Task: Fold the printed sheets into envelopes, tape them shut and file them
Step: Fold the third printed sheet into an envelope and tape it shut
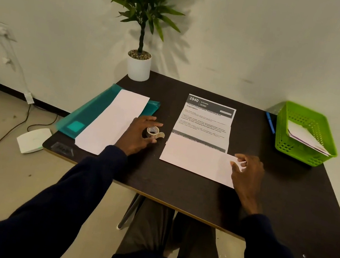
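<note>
Fingers (pixel 154 124) of left hand (pixel 139 132) curled round a small tape roll (pixel 152 131) at centre frame, with a short tail of tape hanging loose. Fingers (pixel 241 157) of right hand (pixel 247 171) pinching the right edge of the printed sheet (pixel 204 123), centre right. Underneath, a dark matt rectangular table (pixel 177 188). Sheet lying flat and creased, lower third folded up, blank side showing. Left of centre, long blank white paper (pixel 114 119) on a translucent teal plastic folder (pixel 90 113). At right edge, green perforated plastic basket (pixel 292 147) holding folded papers (pixel 303 135). Slim blue pen (pixel 270 122) just beside it.
</note>
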